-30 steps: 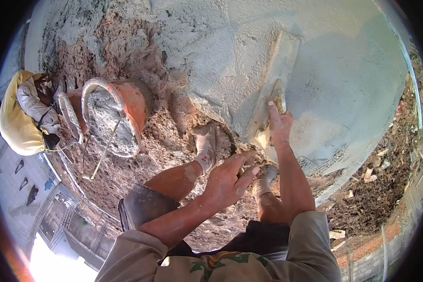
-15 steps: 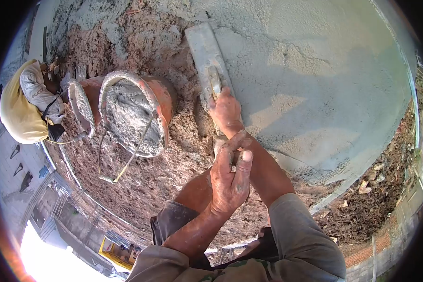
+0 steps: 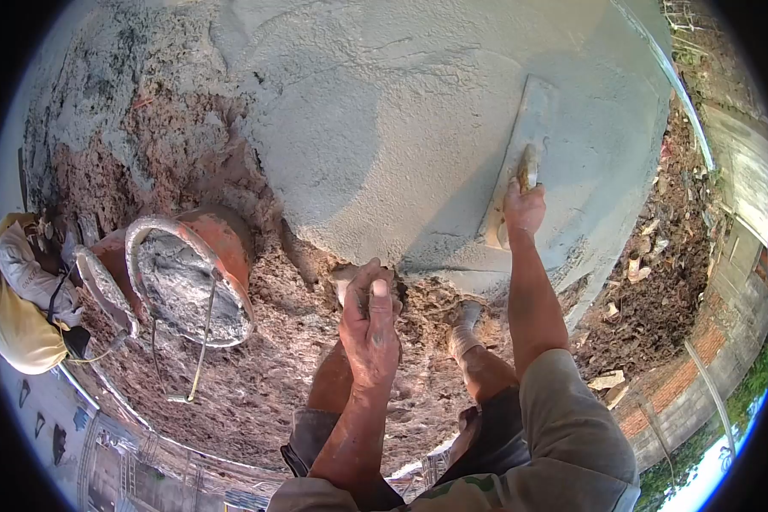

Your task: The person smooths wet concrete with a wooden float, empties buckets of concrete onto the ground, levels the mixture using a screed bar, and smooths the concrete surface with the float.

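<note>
My right hand [image 3: 525,207] is closed around the handle of a long, flat hand float [image 3: 533,111]. The float lies on smooth wet grey concrete [image 3: 452,111], tilted to the right at its top. My left hand [image 3: 369,328], smeared with grey, hovers in front of my body near the concrete's lower edge. Its fingers are curled in beside the thumb, and I see nothing in them. To its left stands an orange bucket [image 3: 218,235] with a mortar-crusted rim and a wire handle, holding grey mix [image 3: 177,286].
A second crusted bucket [image 3: 107,290] stands at the left, beside a crouching person in a yellow garment [image 3: 21,328]. Rough reddish soil [image 3: 264,401] lies around my feet. A pale edging strip [image 3: 670,72] borders the concrete on the right, with debris and a brick wall beyond.
My right hand has swept the float rightward across the concrete, and its tilt has reversed. The arms, crossed before, are now apart. The view has shifted right.
</note>
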`<state>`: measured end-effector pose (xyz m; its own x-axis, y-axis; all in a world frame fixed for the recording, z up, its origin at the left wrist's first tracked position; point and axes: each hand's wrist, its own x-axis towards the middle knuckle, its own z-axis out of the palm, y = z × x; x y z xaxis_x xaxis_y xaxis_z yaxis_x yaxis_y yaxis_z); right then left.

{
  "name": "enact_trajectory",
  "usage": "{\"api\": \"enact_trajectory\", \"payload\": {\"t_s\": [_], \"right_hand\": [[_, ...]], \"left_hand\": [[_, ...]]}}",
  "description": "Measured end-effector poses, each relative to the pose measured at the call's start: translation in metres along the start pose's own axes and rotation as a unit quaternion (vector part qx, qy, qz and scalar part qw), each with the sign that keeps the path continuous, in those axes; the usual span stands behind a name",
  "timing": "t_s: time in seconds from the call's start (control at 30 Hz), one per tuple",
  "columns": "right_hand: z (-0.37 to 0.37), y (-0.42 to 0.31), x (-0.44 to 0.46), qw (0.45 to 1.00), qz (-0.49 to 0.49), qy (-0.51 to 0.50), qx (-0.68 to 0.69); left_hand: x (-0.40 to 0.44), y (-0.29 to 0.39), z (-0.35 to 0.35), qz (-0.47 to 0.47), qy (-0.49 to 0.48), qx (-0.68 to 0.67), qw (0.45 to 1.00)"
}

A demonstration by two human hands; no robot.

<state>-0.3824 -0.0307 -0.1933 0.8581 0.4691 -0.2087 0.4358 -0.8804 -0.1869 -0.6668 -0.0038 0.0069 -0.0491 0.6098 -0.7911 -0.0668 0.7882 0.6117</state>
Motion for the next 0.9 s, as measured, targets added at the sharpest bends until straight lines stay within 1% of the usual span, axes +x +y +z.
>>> {"api": "enact_trajectory", "payload": {"t_s": [0.07,0.1,0.13,0.17,0.2,0.23,0.27,0.3,0.33,0.37,0.4,0.43,0.47,0.53,0.63,0.67,0.73,0.8,0.9], "right_hand": [[-0.012,0.034,0.006,0.999,0.045,0.023,0.008],[-0.017,0.037,-0.003,0.997,0.05,0.047,0.024],[-0.016,0.029,-0.015,0.995,0.053,0.073,0.047],[-0.018,0.01,-0.033,0.986,0.002,0.064,0.152],[-0.017,-0.018,-0.051,0.985,-0.032,0.025,0.169],[-0.013,-0.05,-0.066,0.958,-0.089,-0.032,0.271],[-0.003,-0.078,-0.078,0.939,-0.16,-0.08,0.294],[0.016,-0.102,-0.086,0.928,-0.179,-0.142,0.295],[0.012,-0.14,-0.084,0.926,-0.217,-0.222,0.215],[0.024,-0.173,-0.081,0.906,-0.292,-0.251,0.174],[0.037,-0.203,-0.079,0.885,-0.351,-0.272,0.139],[0.03,-0.231,-0.071,0.875,-0.378,-0.285,0.099],[0.039,-0.251,-0.062,0.871,-0.425,-0.237,0.061],[0.06,-0.276,-0.034,0.88,-0.421,-0.21,0.061],[0.036,-0.266,0.022,0.92,-0.334,-0.19,0.075],[0.026,-0.251,0.041,0.933,-0.299,-0.186,0.071],[0.014,-0.211,0.087,0.958,-0.215,-0.148,0.12],[0.002,-0.159,0.133,0.966,-0.171,-0.116,0.157],[-0.01,-0.072,0.167,0.983,-0.126,-0.081,0.107]], "left_hand": [[0.001,-0.013,0.002,0.028,-0.009,0.012,1.0],[-0.001,-0.019,0.003,0.044,-0.009,0.016,0.999],[-0.007,-0.011,0.012,-0.013,-0.016,0.024,1.0],[-0.008,-0.021,0.015,-0.013,-0.041,0.026,0.999],[-0.007,-0.029,0.016,-0.003,-0.043,0.041,0.998],[-0.005,-0.033,0.019,0.006,-0.045,0.058,0.997],[-0.004,-0.028,0.024,-0.003,-0.025,0.044,0.999],[-0.004,-0.024,0.027,-0.014,-0.004,0.03,0.999],[0.001,-0.031,0.023,0.006,-0.003,0.025,1.0],[0.003,-0.029,0.025,0.016,0.005,0.021,1.0],[0.002,-0.024,0.028,0.023,0.011,0.019,1.0],[-0.001,-0.02,0.032,0.028,0.016,0.018,0.999],[-0.004,-0.013,0.04,0.054,0.009,0.046,0.997],[-0.009,-0.023,0.049,0.054,-0.01,0.07,0.996],[-0.013,-0.046,0.062,0.036,-0.024,0.093,0.995],[-0.016,-0.054,0.065,0.021,-0.031,0.107,0.994],[-0.022,-0.065,0.077,0.004,-0.051,0.144,0.988],[-0.025,-0.079,0.092,0.002,-0.063,0.172,0.983],[-0.03,-0.111,0.099,-0.002,-0.088,0.228,0.97]]}}
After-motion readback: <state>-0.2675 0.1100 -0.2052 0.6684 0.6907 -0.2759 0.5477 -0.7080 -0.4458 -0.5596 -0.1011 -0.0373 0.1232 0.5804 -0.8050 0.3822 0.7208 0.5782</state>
